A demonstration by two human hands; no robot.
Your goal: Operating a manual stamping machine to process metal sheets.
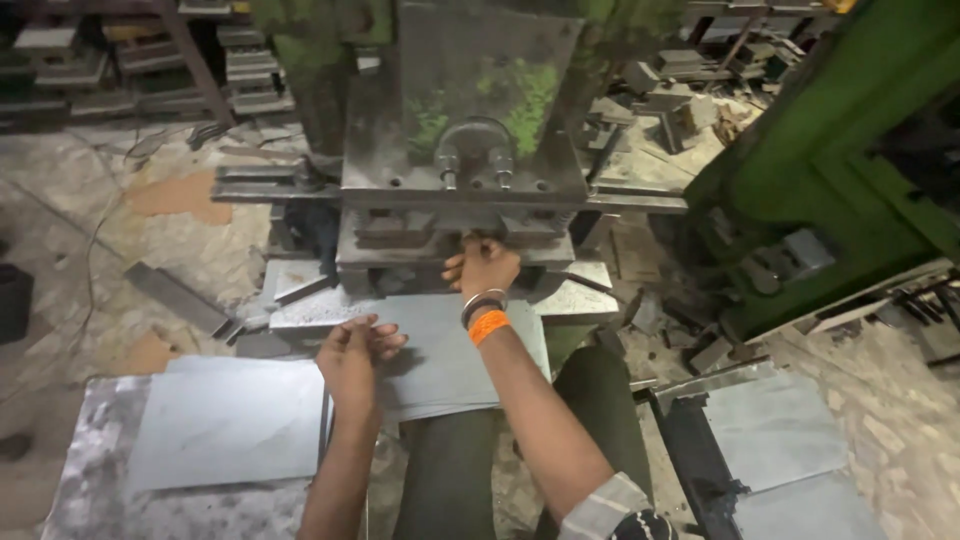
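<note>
Cluttered workshop floor surrounds a grimy press (462,150). Right hand (482,266) reaches under its die, fingers curled at something I cannot tell. Left hand (352,355), loosely released, rests on the grey metal sheet (450,360) lying between both hands.

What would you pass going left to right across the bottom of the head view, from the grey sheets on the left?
Stack of grey sheets → left hand → right hand → grey sheets in a dark tray.
</note>
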